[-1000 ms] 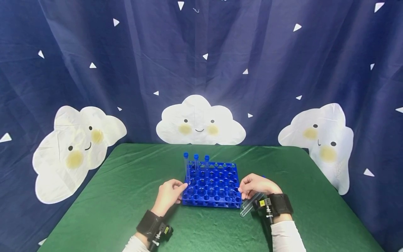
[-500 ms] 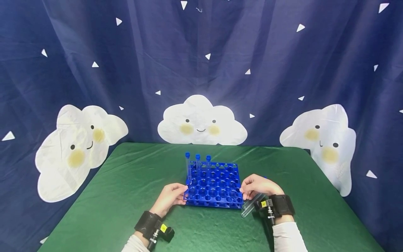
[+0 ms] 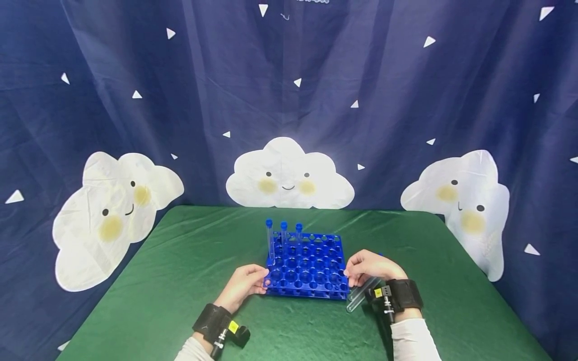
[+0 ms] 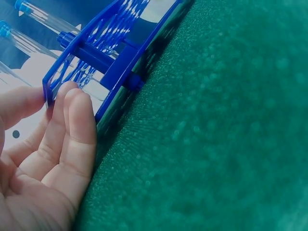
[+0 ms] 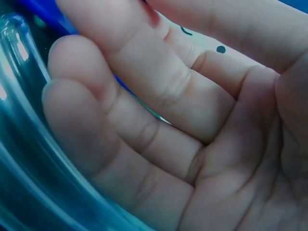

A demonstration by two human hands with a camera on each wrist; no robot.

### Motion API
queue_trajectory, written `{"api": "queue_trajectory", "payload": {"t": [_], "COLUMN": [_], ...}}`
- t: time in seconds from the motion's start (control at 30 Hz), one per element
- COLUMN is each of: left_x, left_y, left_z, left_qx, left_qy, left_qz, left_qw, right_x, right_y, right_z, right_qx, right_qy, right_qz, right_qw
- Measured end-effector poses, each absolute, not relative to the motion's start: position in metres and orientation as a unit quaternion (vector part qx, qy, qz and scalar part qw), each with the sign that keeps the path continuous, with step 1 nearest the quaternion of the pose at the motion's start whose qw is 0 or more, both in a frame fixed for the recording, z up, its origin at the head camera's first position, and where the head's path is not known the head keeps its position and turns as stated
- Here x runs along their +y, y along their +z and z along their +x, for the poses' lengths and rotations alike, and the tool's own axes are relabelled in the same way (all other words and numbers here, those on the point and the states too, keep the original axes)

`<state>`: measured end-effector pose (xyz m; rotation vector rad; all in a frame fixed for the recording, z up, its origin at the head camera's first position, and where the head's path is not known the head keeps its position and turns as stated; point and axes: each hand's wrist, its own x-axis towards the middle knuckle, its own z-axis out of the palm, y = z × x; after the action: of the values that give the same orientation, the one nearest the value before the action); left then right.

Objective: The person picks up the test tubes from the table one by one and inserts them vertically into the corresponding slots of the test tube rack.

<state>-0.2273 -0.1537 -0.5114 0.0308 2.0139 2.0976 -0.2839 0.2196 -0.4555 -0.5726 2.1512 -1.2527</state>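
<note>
A blue test tube rack [image 3: 307, 291] with rows of round holes stands on the green table. Three clear test tubes [image 3: 271, 245] with blue caps stand upright in its left part, toward the back. My left hand [image 3: 241, 286] pinches the near left corner; in the left wrist view the thumb lies on the top plate [image 4: 48, 79] and the fingers reach below it. At the opposite side, my right hand [image 3: 372, 265] holds the rack's right edge between thumb and forefinger. Its other fingers [image 5: 72, 125] curl beside loose glass tubes [image 5: 29, 106], partly hidden under that hand in the head view.
The loose tubes [image 3: 355, 302] lie slanted on the table right of the rack, their rounded ends toward me. The green-covered table [image 3: 203, 235] runs back to a dark blue curtain [image 3: 289, 110] printed with clouds.
My left thumb has slid slightly toward the near corner, and the left fingers have come up against the rack's side. The right hand, rack and tubes keep their places.
</note>
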Motion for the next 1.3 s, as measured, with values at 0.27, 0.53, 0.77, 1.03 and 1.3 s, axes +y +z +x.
{"api": "queue_trajectory", "payload": {"t": [0.27,0.53,0.77,1.03,1.3], "left_x": [-0.155,-0.156,-0.154,-0.154,-0.154], "left_y": [-0.511,-0.513,-0.512,-0.513,-0.511], "left_z": [-0.227,-0.227,-0.228,-0.228,-0.227], "left_qx": [0.691,0.686,0.684,0.685,0.687], "left_qy": [0.712,0.717,0.718,0.718,0.715], "left_qz": [0.015,0.019,0.016,0.02,0.024], "left_qw": [0.12,0.124,0.126,0.124,0.124], "right_x": [0.227,0.246,0.261,0.258,0.256], "right_y": [-0.438,-0.417,-0.424,-0.443,-0.445], "right_z": [-0.277,-0.266,-0.264,-0.266,-0.266], "right_qx": [0.836,0.861,0.916,0.945,0.942], "right_qy": [-0.462,-0.474,-0.367,-0.294,-0.301], "right_qz": [-0.179,-0.041,0.074,0.09,0.087], "right_qw": [0.238,0.18,0.142,0.117,0.116]}}
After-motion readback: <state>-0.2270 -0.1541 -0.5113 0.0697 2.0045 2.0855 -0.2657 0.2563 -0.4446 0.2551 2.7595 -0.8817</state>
